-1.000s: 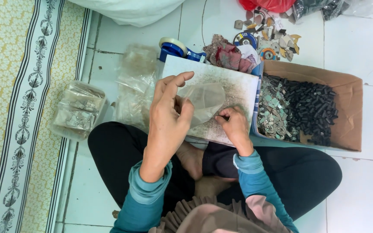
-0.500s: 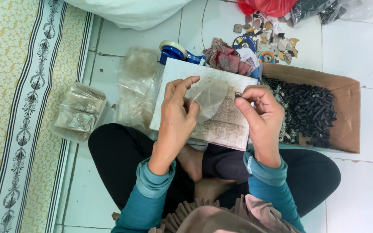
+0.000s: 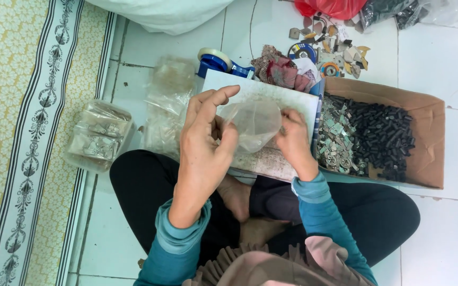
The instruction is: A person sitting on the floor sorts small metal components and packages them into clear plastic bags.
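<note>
Since the earlier frames, both hands have drawn closer together over the board, and the right hand has dropped from its raised spot near the box to the bag's right edge. Left hand point(image 3: 205, 143) grips the small clear bag point(image 3: 253, 124) from the left, thumb across the bag's near side and forefinger stretched out above it. Right hand point(image 3: 292, 140) pinches the bag's right edge with curled fingers. Whether anything is inside the bag cannot be told.

That bag is held just above a white board point(image 3: 263, 92) that lies across the person's lap, its surface speckled with dark grit near the lower edge. Right of the board and touching it sits an open cardboard box point(image 3: 425, 153) on the tiled floor point(image 3: 451, 69), holding small grey metal parts on its left side and black parts on its right.

Beyond the board lie a blue tape dispenser point(image 3: 216, 61), a bunched cloth point(image 3: 282, 69) and a scatter of small metal pieces point(image 3: 340, 47). Left of the board are crumpled clear bags point(image 3: 168, 100), and further left a filled clear bag point(image 3: 99, 135) rests at the edge of a yellow patterned mat point(image 3: 11, 132).
</note>
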